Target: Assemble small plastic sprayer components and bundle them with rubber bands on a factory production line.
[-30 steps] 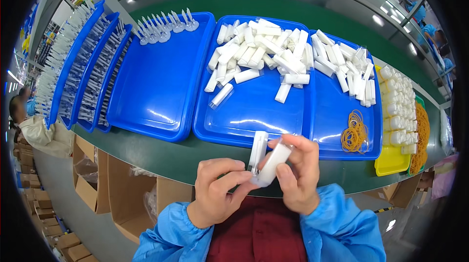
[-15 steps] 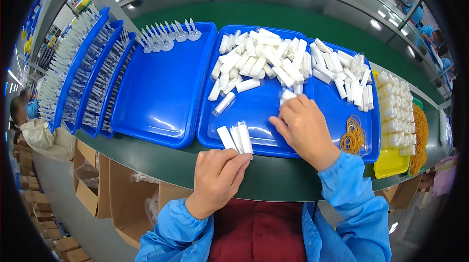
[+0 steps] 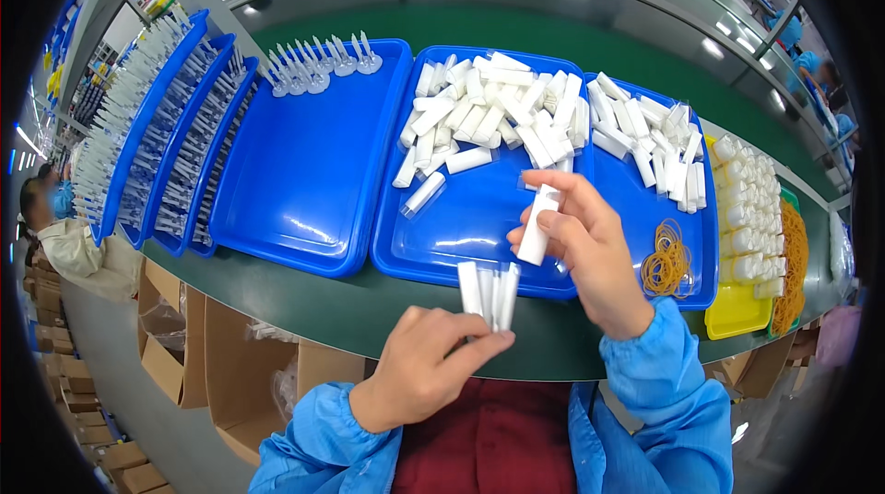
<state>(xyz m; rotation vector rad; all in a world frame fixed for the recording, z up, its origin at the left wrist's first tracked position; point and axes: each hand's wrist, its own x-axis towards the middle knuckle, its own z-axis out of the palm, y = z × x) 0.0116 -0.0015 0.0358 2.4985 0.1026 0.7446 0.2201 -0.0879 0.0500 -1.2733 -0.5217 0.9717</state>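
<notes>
Low in the middle of the frame, the left hand (image 3: 426, 372) grips a small bunch of white plastic tubes (image 3: 489, 294) upright between thumb and fingers, above the green tabletop (image 3: 304, 296). Just right of it, the right hand (image 3: 590, 250) pinches a single white tube (image 3: 537, 226) over the near edge of the middle blue tray (image 3: 461, 241), which holds a pile of loose tubes (image 3: 498, 116). Yellow rubber bands (image 3: 667, 260) lie at right.

Left hand (image 3: 426, 372) in a closed grip, fingertips upward; right hand (image 3: 590, 250) raised (fingers pinched), both blue-sleeved.
</notes>
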